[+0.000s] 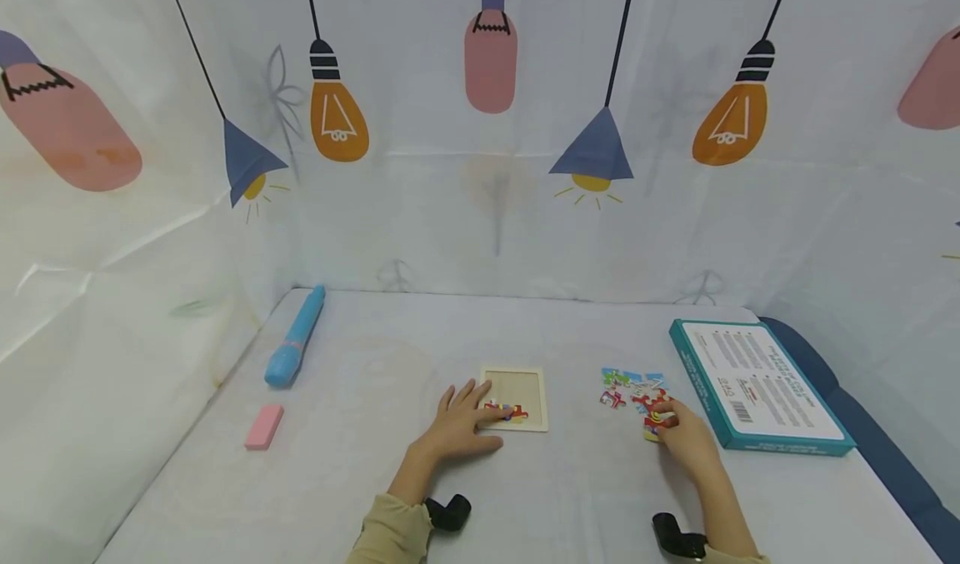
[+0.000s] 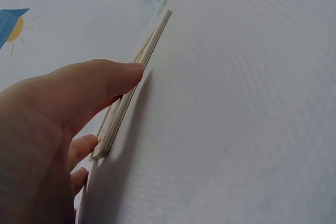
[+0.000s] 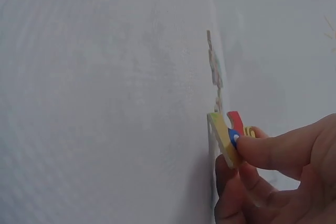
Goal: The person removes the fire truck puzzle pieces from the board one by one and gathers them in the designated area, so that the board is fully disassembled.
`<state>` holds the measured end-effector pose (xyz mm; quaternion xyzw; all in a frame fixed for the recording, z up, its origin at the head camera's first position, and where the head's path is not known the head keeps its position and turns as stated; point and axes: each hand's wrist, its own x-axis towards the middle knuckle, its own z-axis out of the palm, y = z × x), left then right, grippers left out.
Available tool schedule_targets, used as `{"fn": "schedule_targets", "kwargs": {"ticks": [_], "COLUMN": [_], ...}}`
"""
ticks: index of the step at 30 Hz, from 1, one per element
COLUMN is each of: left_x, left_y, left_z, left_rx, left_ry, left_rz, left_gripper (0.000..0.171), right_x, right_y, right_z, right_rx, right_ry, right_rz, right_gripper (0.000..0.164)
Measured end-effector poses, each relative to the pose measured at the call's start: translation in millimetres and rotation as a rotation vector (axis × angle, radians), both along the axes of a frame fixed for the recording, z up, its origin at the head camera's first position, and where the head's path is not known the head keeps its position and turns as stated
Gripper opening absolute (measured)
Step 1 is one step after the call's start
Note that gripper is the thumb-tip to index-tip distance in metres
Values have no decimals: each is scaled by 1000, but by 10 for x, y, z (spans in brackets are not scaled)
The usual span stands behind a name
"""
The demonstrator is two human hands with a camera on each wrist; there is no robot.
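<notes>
A pale wooden puzzle tray [image 1: 528, 381] lies in the middle of the table, with a few colourful puzzle pieces [image 1: 517, 413] along its lower edge. My left hand [image 1: 459, 427] rests at the tray's left side, fingers spread, one fingertip touching those pieces. In the left wrist view, the thumb [image 2: 107, 77] lies near the tray's edge [image 2: 126, 100]. Farther right, my right hand [image 1: 688, 441] pinches a puzzle piece [image 3: 223, 137] in yellow, red and blue between thumb and fingers, tilted up off the cloth. Several loose puzzle pieces [image 1: 618, 378] lie just beyond that hand.
A teal box [image 1: 765, 385] with a white printed label lies at the right, near a dark blue chair edge [image 1: 862, 418]. Toward the left are a light blue, microphone-shaped thing [image 1: 292, 347] and a pink block [image 1: 264, 427]. A patterned white curtain [image 1: 420, 214] hangs behind the table.
</notes>
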<state>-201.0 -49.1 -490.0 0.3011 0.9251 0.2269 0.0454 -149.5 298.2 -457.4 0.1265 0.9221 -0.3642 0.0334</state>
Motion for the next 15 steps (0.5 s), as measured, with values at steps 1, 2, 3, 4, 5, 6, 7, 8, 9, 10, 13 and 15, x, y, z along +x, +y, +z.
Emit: {"fn": "schedule_targets", "kwargs": {"ticks": [1, 2, 3, 4, 5, 6, 7, 8, 9, 10, 13, 15], "left_x": [-4, -7, -9, -11, -11, -11, -10, -8, -5, -3, -1, -3], "left_y": [-1, -1, -1, 0, 1, 2, 3, 4, 5, 6, 4, 1], "left_z": [-5, -7, -9, -11, -11, -11, -9, -7, -6, -6, -7, -12], "left_rx": [-2, -3, -1, 0, 0, 1, 5, 5, 6, 6, 8, 8], "left_ry": [1, 0, 0, -1, -1, -3, -6, -8, -7, -6, -7, -6], "left_rz": [2, 4, 5, 6, 6, 7, 7, 7, 5, 4, 5, 6], "left_gripper": [45, 45, 45, 45, 46, 46, 46, 46, 47, 47, 46, 46], "right_x": [-2, -4, -4, -4, -5, -3, -1, 1, 5, 8, 13, 8], "right_y": [13, 26, 38, 48, 58, 65, 71, 77, 80, 82, 86, 84], "right_z": [-3, -6, -8, -11, -10, -10, -12, -14, -14, -12, -23, -37], "right_rx": [7, 20, 30, 42, 56, 68, 79, 88, 94, 102, 112, 121], "right_ry": [4, 8, 7, 6, 4, -1, -9, -17, -22, -24, -35, -33], "right_rz": [-3, -7, -10, -13, -16, -21, -28, -32, -35, -38, -50, -59], "right_gripper": [29, 29, 30, 30, 31, 31, 31, 32, 33, 34, 36, 38]}}
